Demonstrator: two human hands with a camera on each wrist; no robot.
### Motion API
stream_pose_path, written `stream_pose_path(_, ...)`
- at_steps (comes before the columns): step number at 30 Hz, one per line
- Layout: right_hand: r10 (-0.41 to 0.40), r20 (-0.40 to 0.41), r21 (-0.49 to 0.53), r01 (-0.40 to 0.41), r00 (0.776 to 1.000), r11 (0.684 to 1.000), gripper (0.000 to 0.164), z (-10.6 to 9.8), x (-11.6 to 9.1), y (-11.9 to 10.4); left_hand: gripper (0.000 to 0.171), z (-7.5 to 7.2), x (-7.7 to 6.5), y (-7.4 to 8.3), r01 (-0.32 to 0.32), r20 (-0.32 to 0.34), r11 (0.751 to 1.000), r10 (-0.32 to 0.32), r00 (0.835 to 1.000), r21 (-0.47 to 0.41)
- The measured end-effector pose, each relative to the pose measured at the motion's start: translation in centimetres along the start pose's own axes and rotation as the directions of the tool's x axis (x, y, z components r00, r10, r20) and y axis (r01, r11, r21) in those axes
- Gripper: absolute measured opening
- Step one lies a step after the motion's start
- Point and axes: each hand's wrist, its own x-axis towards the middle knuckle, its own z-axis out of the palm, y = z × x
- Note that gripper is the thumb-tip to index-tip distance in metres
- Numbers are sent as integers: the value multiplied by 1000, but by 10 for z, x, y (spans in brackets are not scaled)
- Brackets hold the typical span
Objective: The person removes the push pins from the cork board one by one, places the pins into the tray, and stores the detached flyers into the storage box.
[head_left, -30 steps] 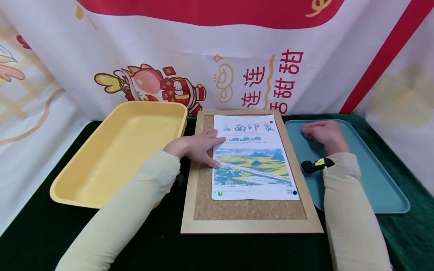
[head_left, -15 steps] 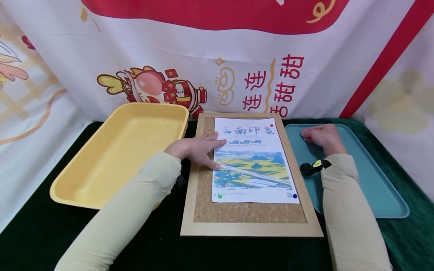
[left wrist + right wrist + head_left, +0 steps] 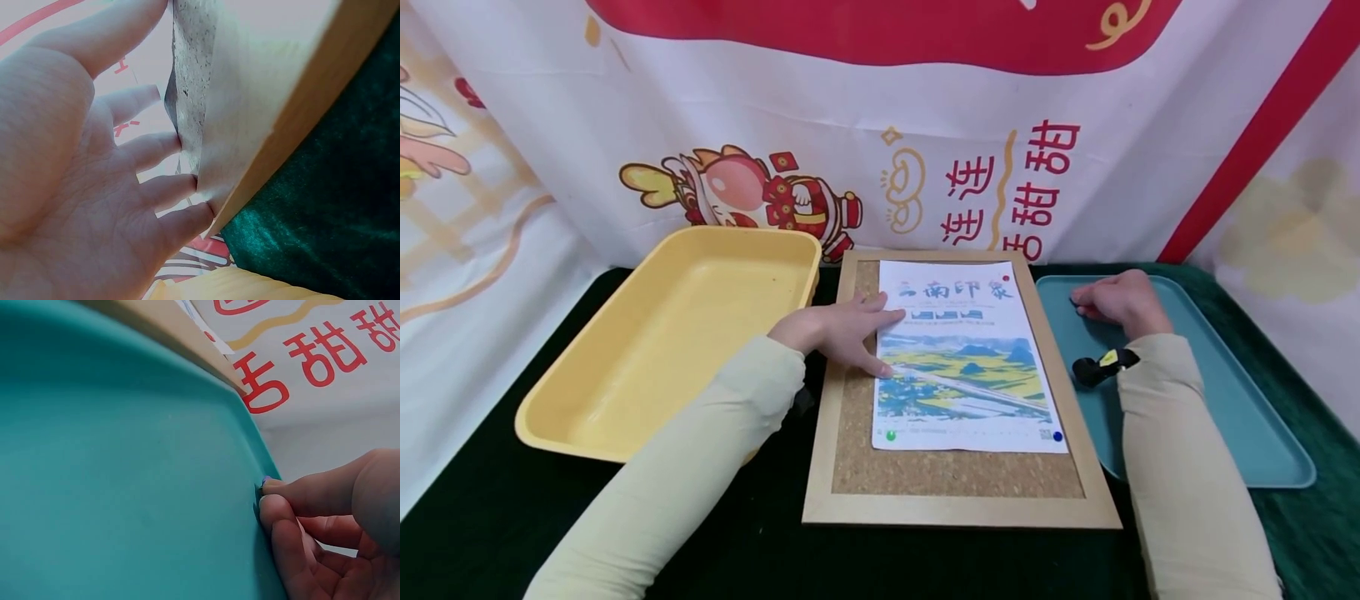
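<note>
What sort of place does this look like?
Perhaps a makeshift tabletop workspace: a festive printed cloth hangs behind a spread of dark green fabric, where a framed corkboard lies between a yellow tub and a blue tray.

Spreads flat as dark green velvet cloth [image 3: 955, 562], bearing a wood-framed corkboard [image 3: 955, 475] at the person's twelve o'clock, a yellow tub [image 3: 662, 333] at the corkboard's nine o'clock, and a shallow teal tray [image 3: 1258, 446] at its three.

Head view: bright, even; soft shadow under the bare right hand [image 3: 1126, 302]. Left wrist: glare bleaches the pale wooden board frame [image 3: 256, 75]. Right wrist: dimmer, near rim of rectangular teal tray [image 3: 131, 462] blurred.
</note>
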Motion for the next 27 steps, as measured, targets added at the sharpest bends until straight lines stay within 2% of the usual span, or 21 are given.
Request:
stream_pose_path(11,-16,-39,-19,16,999,1000,47,3,-1,-4,94,0,0,0,12,0,1000,-12,1000,-5)
stream_pose_path(27,17,-59,-5,-18,998,1000,46,6,-2,-8,95,-1,2,-1,13,6,1000,-13,1000,2)
